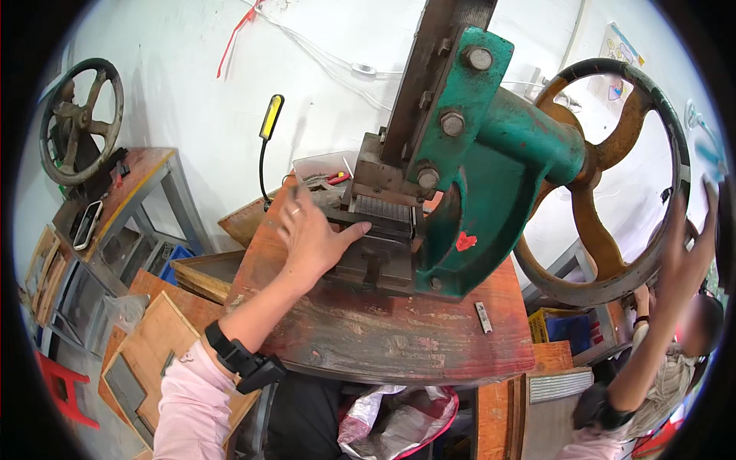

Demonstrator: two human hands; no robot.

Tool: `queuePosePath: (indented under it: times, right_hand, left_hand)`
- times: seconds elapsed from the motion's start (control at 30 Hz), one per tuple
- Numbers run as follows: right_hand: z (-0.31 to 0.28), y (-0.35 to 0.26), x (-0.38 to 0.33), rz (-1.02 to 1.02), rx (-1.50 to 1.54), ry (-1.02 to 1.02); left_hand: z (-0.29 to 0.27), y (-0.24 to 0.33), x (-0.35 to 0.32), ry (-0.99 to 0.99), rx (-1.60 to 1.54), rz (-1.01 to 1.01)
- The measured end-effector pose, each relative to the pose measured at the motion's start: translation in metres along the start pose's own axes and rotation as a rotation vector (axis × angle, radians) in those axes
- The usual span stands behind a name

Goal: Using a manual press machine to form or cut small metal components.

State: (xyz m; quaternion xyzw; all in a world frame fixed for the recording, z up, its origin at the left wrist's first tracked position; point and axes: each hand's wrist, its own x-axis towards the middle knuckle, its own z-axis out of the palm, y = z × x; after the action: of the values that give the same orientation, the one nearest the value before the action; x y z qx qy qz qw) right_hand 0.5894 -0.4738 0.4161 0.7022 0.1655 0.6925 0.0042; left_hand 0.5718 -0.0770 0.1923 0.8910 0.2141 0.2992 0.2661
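Observation:
A green hand press (pixel 498 161) with a dark vertical ram stands on a worn reddish wooden table (pixel 360 337). My left hand (pixel 310 234) is at the press's metal die (pixel 379 253), fingers spread and slightly blurred, thumb tip against the die's edge. A textured metal plate (pixel 383 208) shows under the ram. At the right, my right hand (pixel 682 257) is beside the rim of the large handwheel (pixel 598 222). Its blurred fingers stretch upward and apart; whether they touch the rim I cannot tell. A small metal strip (pixel 483 317) lies on the table, right of the press base.
A flexible lamp (pixel 271 119) stands behind the table, near a clear plastic bin (pixel 322 165). Another handwheel (pixel 80 119) is at far left, above a wooden tray (pixel 146 368). An open bag (pixel 399 422) sits below the front edge. Another person (pixel 675 368) is at the lower right.

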Motion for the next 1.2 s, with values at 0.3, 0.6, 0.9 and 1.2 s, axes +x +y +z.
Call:
queuePosePath:
  times: [0.3,0.6,0.9,1.2]
  right_hand:
    - [0.074,0.039,0.143,0.589,0.243,-0.963]
    - [0.053,-0.098,-0.154,0.818,0.75,0.337]
    - [0.011,0.039,0.013,0.835,0.475,-0.648]
    - [0.027,0.0,-0.023,0.815,0.582,-0.262]
  left_hand:
    - [0.007,-0.01,0.004,-0.381,-1.13,-0.281]
    - [0.012,-0.012,-0.002,-0.305,-1.16,-0.23]
    - [0.01,-0.01,0.002,-0.302,-1.16,-0.206]
    - [0.009,-0.008,0.002,-0.324,-1.127,-0.287]
